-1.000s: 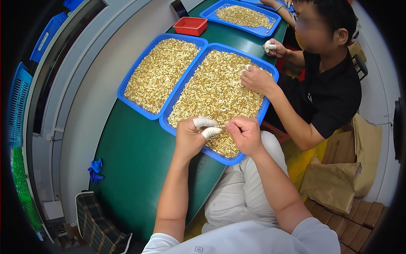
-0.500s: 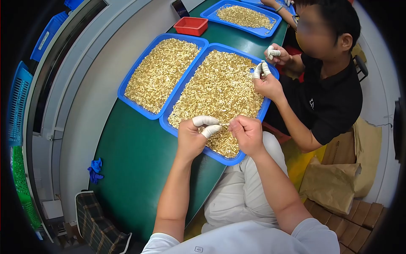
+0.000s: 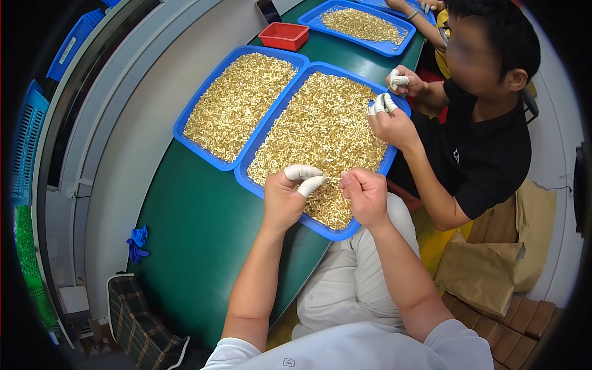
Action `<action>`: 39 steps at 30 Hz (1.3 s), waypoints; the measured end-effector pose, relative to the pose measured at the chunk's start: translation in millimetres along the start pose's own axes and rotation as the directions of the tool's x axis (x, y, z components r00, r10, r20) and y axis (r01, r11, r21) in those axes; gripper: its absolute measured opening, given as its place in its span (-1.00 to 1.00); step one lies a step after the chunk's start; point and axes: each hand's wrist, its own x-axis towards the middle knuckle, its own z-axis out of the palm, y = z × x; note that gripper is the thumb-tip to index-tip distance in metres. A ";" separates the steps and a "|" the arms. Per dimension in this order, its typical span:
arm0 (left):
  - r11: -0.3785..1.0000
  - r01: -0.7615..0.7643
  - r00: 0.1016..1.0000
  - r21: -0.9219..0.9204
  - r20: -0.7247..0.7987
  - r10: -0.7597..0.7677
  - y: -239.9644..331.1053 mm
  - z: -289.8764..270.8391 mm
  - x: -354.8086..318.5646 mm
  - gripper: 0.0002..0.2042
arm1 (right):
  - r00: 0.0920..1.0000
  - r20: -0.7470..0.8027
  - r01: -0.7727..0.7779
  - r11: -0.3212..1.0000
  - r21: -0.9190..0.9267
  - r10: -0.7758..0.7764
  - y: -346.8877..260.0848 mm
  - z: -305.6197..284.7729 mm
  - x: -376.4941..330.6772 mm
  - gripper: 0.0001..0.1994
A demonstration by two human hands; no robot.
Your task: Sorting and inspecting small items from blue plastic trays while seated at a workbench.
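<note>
My left hand [image 3: 285, 196] is held over the near end of a blue tray [image 3: 335, 235], with white finger cots on its thumb and index finger. Those two fingertips pinch a tiny gold-coloured metal piece [image 3: 333, 179]. Facing it, my bare right hand [image 3: 370, 198] is closed, thumb against curled index finger, almost meeting the left fingertips. Whatever sits in the right pinch is too small to make out. Beneath both hands, a thick layer of small gold-coloured metal pieces [image 3: 320, 129] fills the tray.
A second blue tray [image 3: 216, 164] of similar pieces adjoins on the left, on the green table [image 3: 185, 209]. Beyond stand a red box [image 3: 283, 37] and another blue tray [image 3: 320, 29]. At right, a co-worker's hands [image 3: 394, 123] work over my tray's edge. Blue gloves [image 3: 138, 244] lie left.
My hands stay pinched close together over the tray, the gap between their fingertips slightly wider. The co-worker's nearer hand has shifted its fingers a little. The whole view has moved slightly.
</note>
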 end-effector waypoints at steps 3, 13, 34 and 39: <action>0.999 0.054 0.998 0.006 0.021 -0.054 2.5 0.9 0.3 -0.92 | 0.999 0.019 -0.028 1.000 0.000 0.028 -0.5 -1.1 -1.0 -0.67; 0.988 -0.151 0.986 0.023 0.069 0.149 -14.9 -1.7 -1.8 -0.65 | 1.000 0.015 -0.017 0.999 0.031 0.017 -0.7 1.4 -2.2 -0.68; 0.997 -0.020 0.999 0.068 0.037 0.018 -19.6 0.4 7.2 -0.61 | 0.953 0.262 0.277 0.777 -0.565 -0.150 -49.0 101.7 174.0 -0.58; 0.980 -0.006 1.000 0.200 0.000 0.006 -19.7 -3.2 7.7 -0.77 | 0.986 0.160 -0.044 0.997 -0.069 0.055 -27.2 56.1 122.8 -0.55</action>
